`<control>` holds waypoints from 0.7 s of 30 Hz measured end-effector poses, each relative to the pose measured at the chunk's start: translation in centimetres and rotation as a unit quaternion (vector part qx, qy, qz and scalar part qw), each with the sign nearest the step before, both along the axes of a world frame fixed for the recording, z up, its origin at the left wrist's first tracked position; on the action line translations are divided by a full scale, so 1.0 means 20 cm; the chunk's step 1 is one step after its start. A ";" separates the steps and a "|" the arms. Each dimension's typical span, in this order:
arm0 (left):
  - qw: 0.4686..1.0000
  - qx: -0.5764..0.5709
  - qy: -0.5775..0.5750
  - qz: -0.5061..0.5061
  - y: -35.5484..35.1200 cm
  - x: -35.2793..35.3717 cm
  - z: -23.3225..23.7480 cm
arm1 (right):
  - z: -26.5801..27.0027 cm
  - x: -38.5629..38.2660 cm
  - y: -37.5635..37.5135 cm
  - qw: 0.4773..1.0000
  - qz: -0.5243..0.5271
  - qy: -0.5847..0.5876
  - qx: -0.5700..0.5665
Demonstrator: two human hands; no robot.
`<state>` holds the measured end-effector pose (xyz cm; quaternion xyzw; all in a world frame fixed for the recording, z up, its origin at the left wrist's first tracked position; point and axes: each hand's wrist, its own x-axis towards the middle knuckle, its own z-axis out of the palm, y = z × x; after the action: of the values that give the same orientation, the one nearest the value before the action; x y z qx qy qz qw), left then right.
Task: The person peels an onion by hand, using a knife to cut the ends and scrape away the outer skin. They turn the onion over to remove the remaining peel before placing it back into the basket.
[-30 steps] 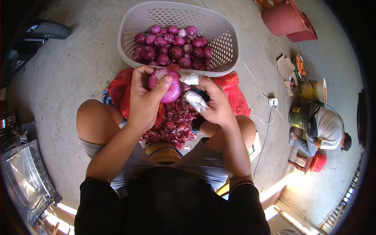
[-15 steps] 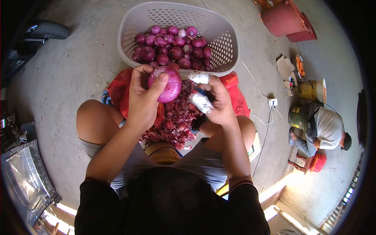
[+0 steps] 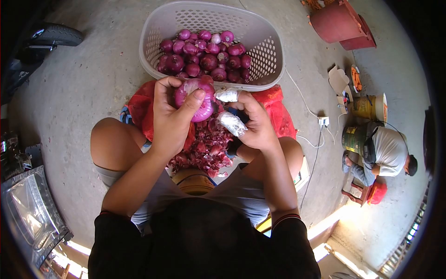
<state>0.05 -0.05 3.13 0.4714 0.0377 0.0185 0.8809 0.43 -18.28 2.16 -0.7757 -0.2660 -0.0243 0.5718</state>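
My left hand [image 3: 168, 114] grips a large purple onion [image 3: 191, 100], thumb across its front and fingers behind. Some loose skin stands up at the onion's top. My right hand [image 3: 254, 118] is at the onion's right side, its thumb and forefinger wrapped in silver foil [image 3: 232, 123]. The foil tips come right up to the onion, and the other fingers curl inward; what they hold, if anything, I cannot tell. Below both hands lies a heap of onion skins [image 3: 209, 151] over a red mesh bag [image 3: 280, 116].
Beyond my hands stands a grey plastic basket [image 3: 281, 60] with many purple onions in it. A power strip [image 3: 324, 121] with cables lies to the right. Farther right, a person [image 3: 389, 146] sits by a dark bucket [image 3: 354, 138]. A wheel [image 3: 58, 35] is at the upper left.
My right hand has moved left, bringing its foil-wrapped fingertips up to the onion. My left hand keeps its grip, with the onion turned slightly.
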 end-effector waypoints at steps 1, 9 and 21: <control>1.000 0.005 -0.007 0.003 0.00 0.00 0.00 | 0.01 -0.01 0.00 1.000 -0.003 0.014 0.001; 1.000 -0.002 -0.001 -0.002 0.00 -0.01 0.01 | 0.02 0.00 0.03 1.000 0.001 0.015 0.024; 0.999 -0.042 0.016 -0.009 0.00 -0.01 0.02 | 0.00 0.00 0.06 0.982 -0.018 0.058 0.179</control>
<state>-0.14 0.04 3.52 0.4349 0.0486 0.0010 0.8991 0.40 -17.08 2.18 -0.6658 -0.2092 -0.0366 0.7153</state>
